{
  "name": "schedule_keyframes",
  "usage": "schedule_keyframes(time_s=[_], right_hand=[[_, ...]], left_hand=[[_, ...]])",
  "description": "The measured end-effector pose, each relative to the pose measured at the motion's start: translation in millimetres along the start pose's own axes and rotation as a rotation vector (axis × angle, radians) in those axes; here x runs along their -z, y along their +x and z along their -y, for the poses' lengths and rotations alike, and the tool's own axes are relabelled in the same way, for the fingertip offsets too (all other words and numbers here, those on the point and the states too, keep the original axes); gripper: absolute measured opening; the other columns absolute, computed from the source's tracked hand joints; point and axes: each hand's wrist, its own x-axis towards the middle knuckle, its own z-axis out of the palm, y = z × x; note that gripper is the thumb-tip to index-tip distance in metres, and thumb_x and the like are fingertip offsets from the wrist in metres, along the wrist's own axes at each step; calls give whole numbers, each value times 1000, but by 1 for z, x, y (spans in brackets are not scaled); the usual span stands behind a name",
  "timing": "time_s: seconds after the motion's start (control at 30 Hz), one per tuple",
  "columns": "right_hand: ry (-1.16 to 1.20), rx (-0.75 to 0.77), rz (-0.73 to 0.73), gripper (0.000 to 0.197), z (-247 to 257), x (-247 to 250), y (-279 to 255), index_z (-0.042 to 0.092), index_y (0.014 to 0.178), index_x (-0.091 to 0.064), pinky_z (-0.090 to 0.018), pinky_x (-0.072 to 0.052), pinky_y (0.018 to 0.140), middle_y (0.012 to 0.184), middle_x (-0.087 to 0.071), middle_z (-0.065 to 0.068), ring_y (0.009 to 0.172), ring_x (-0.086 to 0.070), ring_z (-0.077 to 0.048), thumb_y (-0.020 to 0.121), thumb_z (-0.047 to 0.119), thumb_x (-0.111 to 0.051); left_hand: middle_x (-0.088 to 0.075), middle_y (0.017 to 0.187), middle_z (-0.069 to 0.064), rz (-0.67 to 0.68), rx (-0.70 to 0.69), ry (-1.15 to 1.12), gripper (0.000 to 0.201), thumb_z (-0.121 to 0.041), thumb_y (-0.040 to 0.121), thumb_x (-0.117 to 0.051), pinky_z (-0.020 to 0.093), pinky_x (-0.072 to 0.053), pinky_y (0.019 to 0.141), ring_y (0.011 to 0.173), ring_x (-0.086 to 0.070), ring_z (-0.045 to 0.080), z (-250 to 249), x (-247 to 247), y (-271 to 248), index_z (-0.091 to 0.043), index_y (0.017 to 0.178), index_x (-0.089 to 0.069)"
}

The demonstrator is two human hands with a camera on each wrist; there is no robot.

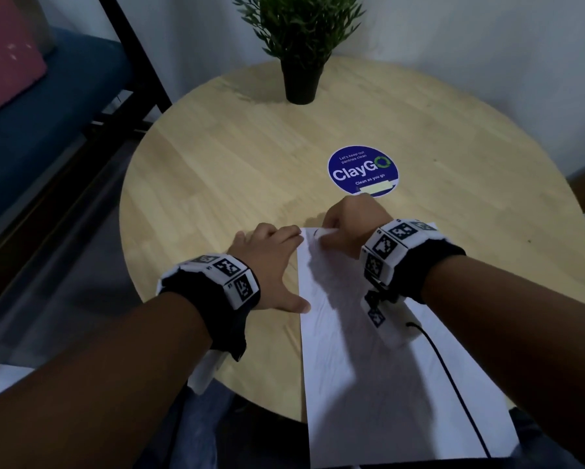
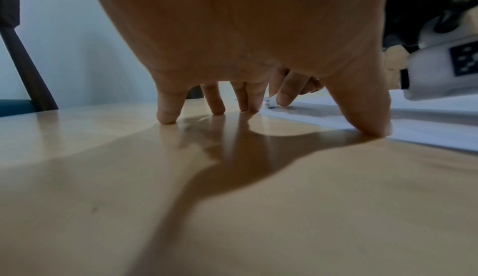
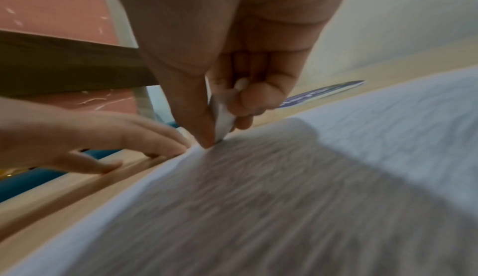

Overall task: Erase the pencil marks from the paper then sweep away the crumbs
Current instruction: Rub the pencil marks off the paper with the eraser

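Paper [image 1: 352,350] flat on round wooden surface [image 1: 216,170], near end hanging over the front edge. Right hand [image 1: 348,225] at the far left corner of the sheet, thumb and fingers pinching a small white eraser [image 3: 223,116], tip pressed down on the paper; a short dark pencil mark [image 1: 314,232] just beside it. Fainter marks further down perhaps, too blurred to tell. Left hand [image 1: 267,262] spread beside the sheet's left edge, fingers [image 2: 168,114] straight and planted on the wood, holding nothing, thumb tip on the paper's edge. Blue sticker [image 1: 363,170] just beyond the right hand; potted plant [image 1: 301,45] at the far rim.
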Motion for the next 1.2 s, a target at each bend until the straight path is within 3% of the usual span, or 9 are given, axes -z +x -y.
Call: schedule_keyframes(time_s=[0.37,0.5,0.63,0.73,0.9,1.2], right_hand=[[-38,22,1,29,5,-8,-2,3,86,-70,-27,-35,60,86,-69,-16,70,-54,-25,83,30,-59],[-11,2,-21,26,0,-2,3,0,89,-70,-27,-37,60,82,-68,-18,66,-48,-22,79,22,-64],[-70,57,-1,29,5,-9,-2,3,89,-70,-26,-38,62,86,-68,-16,73,-59,-26,81,30,-62],[-3,16,-21,21,-1,-3,0,6,88,-71,-26,-40,62,83,-68,-13,76,-60,-26,79,24,-65],[-84,93,-28,26,7,-11,-5,9,90,-72,-32,-46,69,87,-69,-13,83,-64,-30,82,30,-61],[-99,65,-1,22,-2,-5,2,11,96,-71,-26,-38,68,97,-68,-11,86,-61,-28,83,26,-61]], left_hand=[[-9,157,-16,0,-4,-16,104,-70,70,-67,53,-16,115,141,-11,19,1,0,0,-27,151,-18],[-5,159,-15,17,8,-4,106,-70,71,-66,53,-13,116,143,-8,19,0,0,-1,-26,152,-15],[-8,157,-15,7,0,-15,102,-68,71,-67,53,-14,115,142,-9,19,0,0,-1,-26,150,-18],[-5,159,-15,19,11,-7,106,-69,71,-67,53,-13,116,143,-7,18,0,0,-1,-26,152,-14],[-9,157,-15,-4,-3,-3,102,-69,70,-67,52,-15,115,142,-10,18,0,0,0,-28,150,-19],[-7,158,-15,1,4,10,103,-70,70,-67,52,-16,115,142,-10,18,0,-2,0,-27,151,-18]])
